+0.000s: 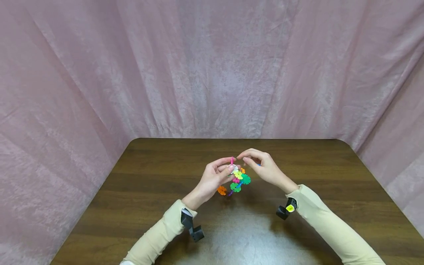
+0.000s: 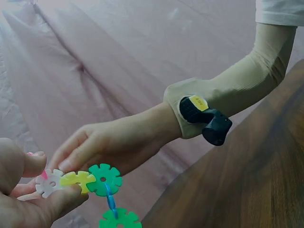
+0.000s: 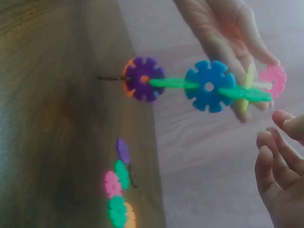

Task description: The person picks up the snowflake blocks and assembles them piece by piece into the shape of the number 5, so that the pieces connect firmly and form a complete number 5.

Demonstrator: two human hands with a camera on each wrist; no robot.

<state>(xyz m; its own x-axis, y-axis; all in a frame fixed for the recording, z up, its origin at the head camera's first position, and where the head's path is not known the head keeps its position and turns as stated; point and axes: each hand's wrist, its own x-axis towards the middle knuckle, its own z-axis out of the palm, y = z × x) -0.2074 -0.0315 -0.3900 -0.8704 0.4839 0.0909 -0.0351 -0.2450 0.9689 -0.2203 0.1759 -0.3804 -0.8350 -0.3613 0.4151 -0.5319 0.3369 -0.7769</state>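
Observation:
My left hand (image 1: 212, 177) pinches a chain of notched plastic snowflake discs near its upper end. A pink disc (image 3: 274, 80) tops the chain, followed by a white disc (image 2: 50, 184), a yellow disc (image 2: 77, 181) and a green disc (image 2: 105, 179). Below them hang a blue disc (image 3: 210, 86), another green disc (image 2: 120, 219), a purple disc (image 3: 147, 79) and an orange disc (image 1: 222, 190), with a brown disc (image 3: 111, 78) at the far end. Beside the pink disc, my right hand (image 1: 265, 166) has its fingers loosely bent, with nothing seen between them in the right wrist view.
Several loose discs lie on the wooden table (image 1: 159, 184) under the hands, among them a purple disc (image 3: 123, 150), a pink disc (image 3: 113, 184) and a green disc (image 3: 118, 211). A pink curtain (image 1: 212, 73) hangs behind the table. Each sleeve carries a black wrist camera (image 1: 286, 208).

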